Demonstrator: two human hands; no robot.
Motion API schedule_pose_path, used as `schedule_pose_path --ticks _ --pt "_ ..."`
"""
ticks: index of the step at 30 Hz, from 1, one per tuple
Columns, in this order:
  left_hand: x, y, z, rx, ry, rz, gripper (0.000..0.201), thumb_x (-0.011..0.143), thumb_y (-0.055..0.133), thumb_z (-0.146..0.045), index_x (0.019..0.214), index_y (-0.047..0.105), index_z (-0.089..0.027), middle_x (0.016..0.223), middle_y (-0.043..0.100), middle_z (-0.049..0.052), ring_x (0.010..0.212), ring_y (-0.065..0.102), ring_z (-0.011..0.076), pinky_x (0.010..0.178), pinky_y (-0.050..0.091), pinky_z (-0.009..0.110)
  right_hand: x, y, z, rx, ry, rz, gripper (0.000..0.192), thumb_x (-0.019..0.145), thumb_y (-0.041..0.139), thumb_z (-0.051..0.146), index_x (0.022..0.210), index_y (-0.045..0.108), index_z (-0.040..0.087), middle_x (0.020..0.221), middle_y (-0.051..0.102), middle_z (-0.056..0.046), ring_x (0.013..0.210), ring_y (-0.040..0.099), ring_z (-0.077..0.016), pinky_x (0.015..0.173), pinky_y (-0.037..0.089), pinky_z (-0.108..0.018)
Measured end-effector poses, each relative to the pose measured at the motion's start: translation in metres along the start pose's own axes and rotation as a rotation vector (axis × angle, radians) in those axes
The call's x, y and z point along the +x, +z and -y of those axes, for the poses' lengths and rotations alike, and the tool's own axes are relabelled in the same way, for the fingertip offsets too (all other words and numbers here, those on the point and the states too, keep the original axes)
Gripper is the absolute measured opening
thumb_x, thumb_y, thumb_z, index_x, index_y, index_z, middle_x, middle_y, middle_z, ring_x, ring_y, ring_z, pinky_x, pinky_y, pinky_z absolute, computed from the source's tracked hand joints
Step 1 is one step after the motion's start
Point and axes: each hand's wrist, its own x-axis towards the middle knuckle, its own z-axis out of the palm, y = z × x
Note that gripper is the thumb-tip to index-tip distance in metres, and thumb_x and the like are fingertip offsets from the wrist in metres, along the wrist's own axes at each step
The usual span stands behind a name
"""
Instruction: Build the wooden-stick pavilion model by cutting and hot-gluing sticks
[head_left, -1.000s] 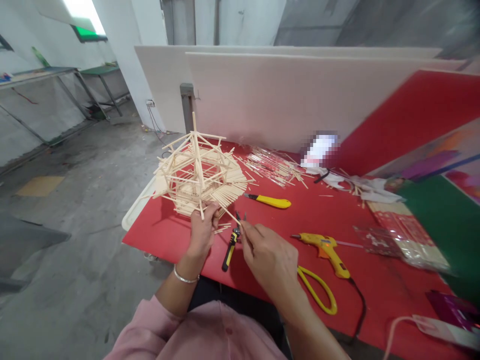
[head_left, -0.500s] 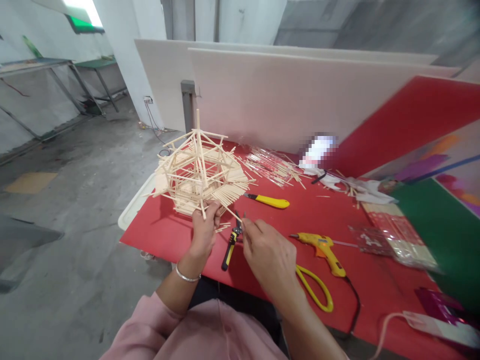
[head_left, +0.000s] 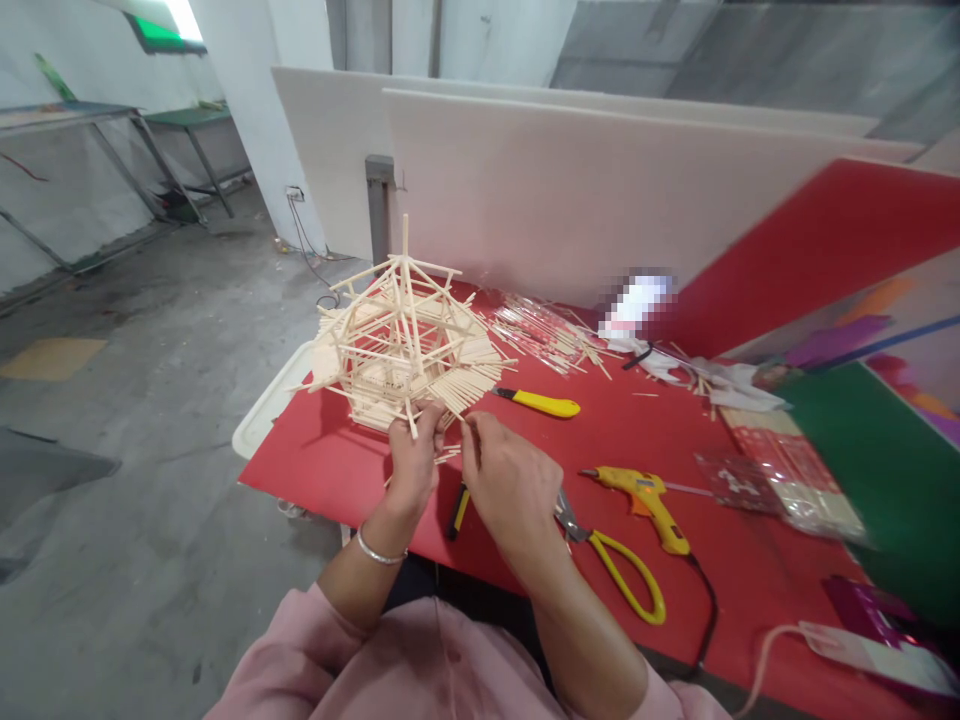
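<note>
A pavilion-like model [head_left: 409, 340] of thin pale wooden sticks stands on the red table, with a pointed open frame on top and a fringe of sticks round it. My left hand [head_left: 415, 460], a bangle on its wrist, is closed on the model's near edge; its fingertips are partly hidden among the sticks. Just to the right, my right hand [head_left: 514, 475] pinches the outer end of a thin wooden stick [head_left: 452, 408] that slants down from the fringe. Pliers with a black and yellow handle [head_left: 458, 512] lie partly hidden under my right hand.
Right of the model lies a yellow utility knife [head_left: 544, 403]. Yellow-handled cutters [head_left: 630, 580] and a yellow glue gun [head_left: 649, 500] with a cord lie farther right. Loose sticks and clear wrap [head_left: 544, 330] are behind, before white boards [head_left: 600, 190]. A power strip [head_left: 877, 650] lies front right.
My right hand has slid left along the stick, closer to my left hand. It now covers much of the pliers, and more of the yellow-handled cutters shows. The left hand keeps its hold.
</note>
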Motion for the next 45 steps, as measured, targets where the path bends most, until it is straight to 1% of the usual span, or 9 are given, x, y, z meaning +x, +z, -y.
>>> schedule_pose_path --ticks 6,12,26,32,38,41,43,44,45 --pt "0.001 -0.001 0.001 -0.013 -0.014 -0.001 0.032 0.068 0.073 -0.035 0.062 0.047 -0.017 0.048 0.043 -0.008 0.038 0.034 0.0029 0.038 0.022 0.017 0.004 -0.003 0.005 -0.013 0.028 0.046 0.028 0.097 0.040 0.037 0.101 0.063 0.022 0.080 0.071 -0.004 0.066 0.063 -0.0135 0.056 0.023 -0.027" --pt "0.001 -0.002 0.001 -0.010 -0.021 0.006 0.031 0.069 0.072 -0.035 0.062 0.049 -0.016 0.049 0.045 -0.007 0.039 0.034 0.0030 0.038 0.022 0.017 0.004 -0.001 0.005 -0.014 0.022 0.042 0.027 0.097 0.040 0.037 0.100 0.063 0.022 0.079 0.071 -0.003 0.064 0.061 -0.0130 0.056 0.021 -0.027" --pt "0.001 -0.002 0.002 -0.024 -0.026 0.012 0.030 0.069 0.072 -0.034 0.063 0.050 -0.016 0.049 0.045 -0.007 0.039 0.034 0.0030 0.038 0.022 0.017 0.005 0.002 0.003 -0.023 0.008 0.006 0.026 0.097 0.041 0.038 0.097 0.062 0.023 0.078 0.071 -0.002 0.062 0.061 -0.0138 0.055 0.019 -0.026" --pt "0.000 -0.003 0.002 -0.012 -0.014 0.021 0.030 0.071 0.072 -0.034 0.063 0.050 -0.016 0.049 0.044 -0.007 0.040 0.035 0.0030 0.039 0.023 0.017 0.005 0.004 0.002 -0.030 0.000 -0.024 0.025 0.096 0.043 0.038 0.095 0.062 0.022 0.077 0.071 -0.002 0.060 0.060 -0.0137 0.055 0.018 -0.026" --pt "0.002 -0.001 0.002 0.002 -0.012 0.014 0.032 0.069 0.073 -0.036 0.061 0.049 -0.016 0.050 0.044 -0.007 0.041 0.035 0.0035 0.040 0.023 0.018 0.005 0.008 0.002 -0.038 -0.017 -0.073 0.025 0.095 0.043 0.038 0.092 0.063 0.022 0.074 0.071 -0.002 0.059 0.061 -0.0143 0.054 0.019 -0.026" --pt "-0.001 -0.009 0.005 0.067 -0.042 0.020 0.032 0.072 0.070 -0.041 0.063 0.051 -0.016 0.049 0.043 -0.007 0.040 0.034 0.0047 0.040 0.023 0.019 0.001 0.006 -0.003 -0.023 -0.046 -0.112 0.026 0.095 0.043 0.038 0.091 0.063 0.022 0.072 0.070 -0.001 0.060 0.061 -0.0143 0.055 0.022 -0.026" --pt "-0.011 -0.020 0.006 0.216 -0.003 0.051 0.034 0.078 0.064 -0.043 0.060 0.052 -0.017 0.047 0.042 -0.006 0.040 0.034 0.0062 0.041 0.027 0.021 -0.006 0.002 -0.012 0.004 -0.075 -0.126 0.026 0.095 0.043 0.039 0.091 0.063 0.023 0.071 0.070 0.000 0.059 0.061 -0.0138 0.055 0.024 -0.025" --pt "-0.018 -0.027 0.006 0.336 0.104 0.078 0.036 0.082 0.061 -0.041 0.057 0.051 -0.017 0.047 0.041 -0.005 0.042 0.036 0.0073 0.045 0.032 0.022 -0.010 -0.001 -0.018 0.021 -0.089 -0.117 0.027 0.095 0.043 0.040 0.091 0.064 0.023 0.071 0.070 0.000 0.058 0.061 -0.0134 0.055 0.024 -0.025" --pt "-0.025 -0.034 0.005 0.493 0.268 0.103 0.035 0.082 0.061 -0.037 0.055 0.051 -0.017 0.048 0.043 -0.004 0.046 0.040 0.0084 0.052 0.037 0.023 -0.014 -0.003 -0.025 0.037 -0.105 -0.090 0.027 0.095 0.043 0.040 0.091 0.064 0.023 0.070 0.070 0.001 0.058 0.061 -0.0132 0.055 0.024 -0.025"
